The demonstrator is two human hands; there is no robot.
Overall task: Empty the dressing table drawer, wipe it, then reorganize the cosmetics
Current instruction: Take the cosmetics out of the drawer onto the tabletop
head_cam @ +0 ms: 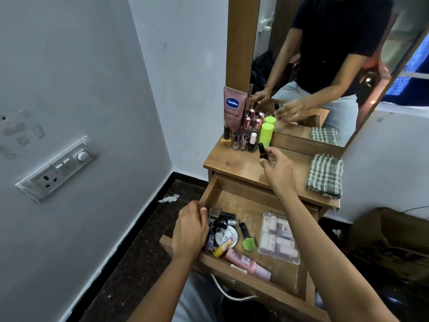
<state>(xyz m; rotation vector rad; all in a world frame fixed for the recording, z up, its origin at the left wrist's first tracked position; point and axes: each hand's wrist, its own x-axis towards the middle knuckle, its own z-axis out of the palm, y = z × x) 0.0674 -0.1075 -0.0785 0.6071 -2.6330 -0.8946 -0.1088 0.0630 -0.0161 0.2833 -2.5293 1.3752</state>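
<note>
Right hand [277,169] pinches a dark bottle [261,148] toward the desk's [243,169] lineup; left hand's fingers [202,211] curl around drawer [210,191] clutter.

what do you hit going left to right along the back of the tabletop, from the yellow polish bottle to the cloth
yellow nail polish bottle → glitter polish bottles → white-capped bottle → green tube → dark bottle held in the right hand → checked cloth

The left hand [190,228] sits near and to the left, knuckles up, fingers curled downward, a ring on one finger. The right arm stretches far forward, its hand [276,168] raised, thumb and fingertips pinching a small dark bottle [261,148].
</note>
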